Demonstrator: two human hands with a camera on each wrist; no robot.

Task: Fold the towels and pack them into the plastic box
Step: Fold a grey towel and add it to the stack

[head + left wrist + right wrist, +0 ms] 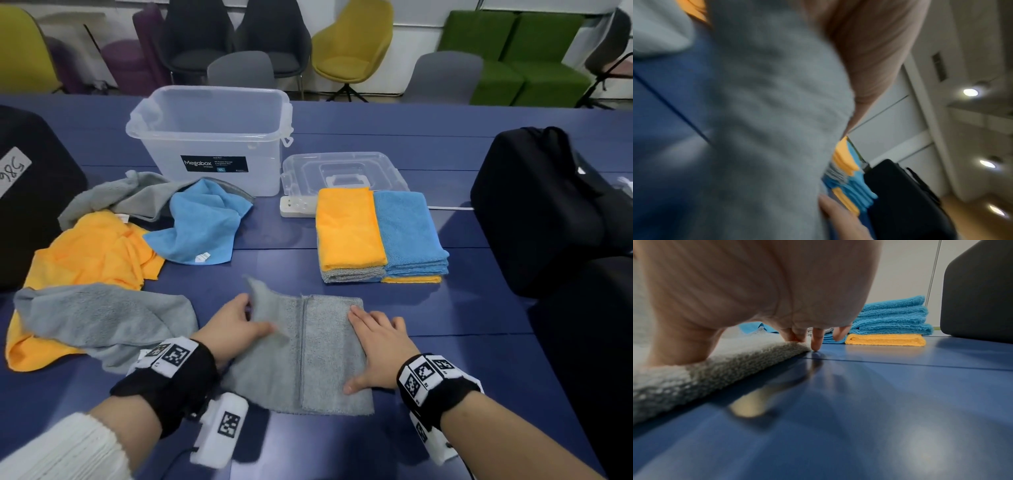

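On the dark blue table, far side: a clear plastic storage box with a black label, open, and I see nothing inside it. Its clear flat lid lies just right of it, beside a white power strip. To my left, a loose heap: crumpled grey towel, crumpled light blue towel, crumpled orange towel, and nearer me a second rumpled grey towel lying over another orange one. To my right, a large black soft bag; another black bag at the left edge. Chairs stand behind the table.

Between lid and hands: two touching stacks of folded towels, orange-topped and blue-topped.

Nearest me: a grey terry towel, partly folded, flat on the table with a seam running down its middle. My right hand lies flat on its right half, fingers straight, one fingertip touching the table. My left hand pinches the raised left flap; the left wrist view is blurred, so the exact finger placement is unclear.
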